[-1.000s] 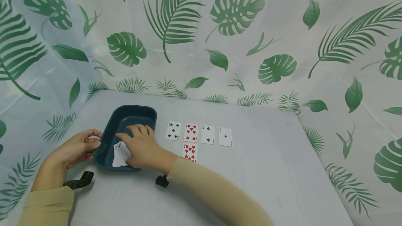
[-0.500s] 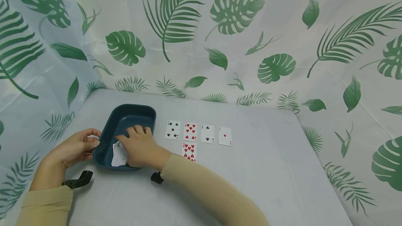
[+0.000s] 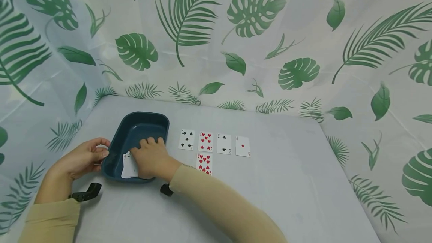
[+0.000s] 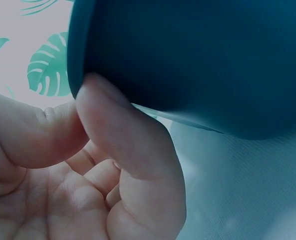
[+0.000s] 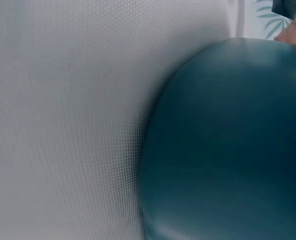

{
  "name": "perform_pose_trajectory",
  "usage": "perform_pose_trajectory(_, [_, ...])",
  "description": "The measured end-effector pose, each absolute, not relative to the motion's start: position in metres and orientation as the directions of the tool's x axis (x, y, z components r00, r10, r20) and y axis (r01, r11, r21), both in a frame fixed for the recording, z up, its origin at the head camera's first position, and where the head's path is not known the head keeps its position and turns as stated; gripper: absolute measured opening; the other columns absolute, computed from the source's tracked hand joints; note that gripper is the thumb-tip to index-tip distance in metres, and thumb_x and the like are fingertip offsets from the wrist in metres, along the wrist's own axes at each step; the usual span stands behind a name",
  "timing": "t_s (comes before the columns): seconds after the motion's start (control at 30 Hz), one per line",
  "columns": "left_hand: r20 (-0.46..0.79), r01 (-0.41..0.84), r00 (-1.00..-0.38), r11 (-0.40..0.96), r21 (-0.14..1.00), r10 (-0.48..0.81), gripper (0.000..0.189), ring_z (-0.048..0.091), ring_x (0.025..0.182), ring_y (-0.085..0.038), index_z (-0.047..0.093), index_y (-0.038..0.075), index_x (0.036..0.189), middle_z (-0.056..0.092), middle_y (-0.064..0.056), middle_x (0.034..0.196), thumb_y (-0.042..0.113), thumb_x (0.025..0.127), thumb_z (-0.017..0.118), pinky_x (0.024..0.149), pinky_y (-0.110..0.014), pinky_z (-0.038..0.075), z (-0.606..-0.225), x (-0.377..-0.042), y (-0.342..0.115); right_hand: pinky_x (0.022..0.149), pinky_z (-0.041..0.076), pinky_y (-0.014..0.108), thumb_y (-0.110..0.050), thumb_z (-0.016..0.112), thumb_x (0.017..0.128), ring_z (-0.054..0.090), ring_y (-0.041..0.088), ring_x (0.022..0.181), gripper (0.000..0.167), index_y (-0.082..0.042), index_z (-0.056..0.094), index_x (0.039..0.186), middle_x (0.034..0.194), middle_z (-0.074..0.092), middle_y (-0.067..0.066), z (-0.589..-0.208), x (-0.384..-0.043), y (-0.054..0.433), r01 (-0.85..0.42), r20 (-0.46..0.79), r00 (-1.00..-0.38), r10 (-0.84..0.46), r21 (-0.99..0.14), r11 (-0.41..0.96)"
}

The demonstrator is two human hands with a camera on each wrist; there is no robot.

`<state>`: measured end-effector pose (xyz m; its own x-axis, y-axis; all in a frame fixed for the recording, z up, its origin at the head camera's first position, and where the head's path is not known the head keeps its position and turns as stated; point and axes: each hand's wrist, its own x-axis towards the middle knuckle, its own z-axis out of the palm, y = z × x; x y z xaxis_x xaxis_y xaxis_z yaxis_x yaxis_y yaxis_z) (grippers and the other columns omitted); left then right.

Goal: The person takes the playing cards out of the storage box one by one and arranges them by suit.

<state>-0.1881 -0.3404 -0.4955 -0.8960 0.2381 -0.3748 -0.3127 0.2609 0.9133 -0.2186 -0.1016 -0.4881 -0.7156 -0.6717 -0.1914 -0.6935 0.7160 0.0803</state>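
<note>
At the left of the table stands a dark blue tray [image 3: 134,118]. My left hand [image 3: 84,157] pinches its left rim between thumb and forefinger; the left wrist view shows this grip close up, with the thumb [image 4: 33,132] against the outside. Reaching over the near right side, my right hand [image 3: 150,159] is down inside the tray with bent fingers. Beneath it lies a loose pile of white playing cards [image 3: 128,168], partly covered by the hand. Its fingertips are hidden, so I cannot tell whether they hold a card. The right wrist view shows only the tray's outer wall [image 5: 222,140].
Right of the tray, face up in a row, lie a five of spades [image 3: 186,139], a seven of hearts [image 3: 205,141], a two of clubs [image 3: 224,144] and an ace of diamonds [image 3: 243,146]. Below the seven, a ten of hearts [image 3: 204,162] is partly behind the right sleeve.
My right hand has sunk further into the tray, its thumb drawn in toward the pile and its fingers more bent. The left hand keeps its grip on the rim; the row of cards is unchanged.
</note>
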Motion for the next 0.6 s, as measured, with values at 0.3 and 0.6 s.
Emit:
perform_pose_trajectory(0.3, [-0.381, -0.315, -0.898, 0.282, 0.906, 0.22, 0.02, 0.058, 0.07, -0.008, 0.041, 0.004, 0.128, 0.056, 0.008, 0.081, 0.009, 0.112, 0.052, 0.065, -0.029, 0.057, -0.4958, -0.1876, -0.3393, 0.094, 0.038, 0.038, -0.049, 0.079, 0.09, 0.052, 0.014, 0.112, 0.064, -0.039, 0.058, 0.15, 0.138, 0.06, -0.006, -0.4858, -0.2157, -0.0997, -0.694, -0.185, -0.716, -0.673, 0.084, 0.715])
perform_pose_trajectory(0.6, [-0.376, -0.31, -0.899, 0.282, 0.908, 0.225, 0.019, 0.058, 0.07, -0.008, 0.041, 0.005, 0.127, 0.057, 0.009, 0.081, 0.01, 0.112, 0.051, 0.066, -0.029, 0.057, -0.4944, -0.1867, -0.3389, 0.093, 0.037, 0.038, -0.048, 0.081, 0.089, 0.052, 0.013, 0.112, 0.064, -0.039, 0.059, 0.148, 0.136, 0.06, -0.006, -0.4839, -0.215, -0.0982, -0.695, -0.179, -0.714, -0.676, 0.065, 0.717])
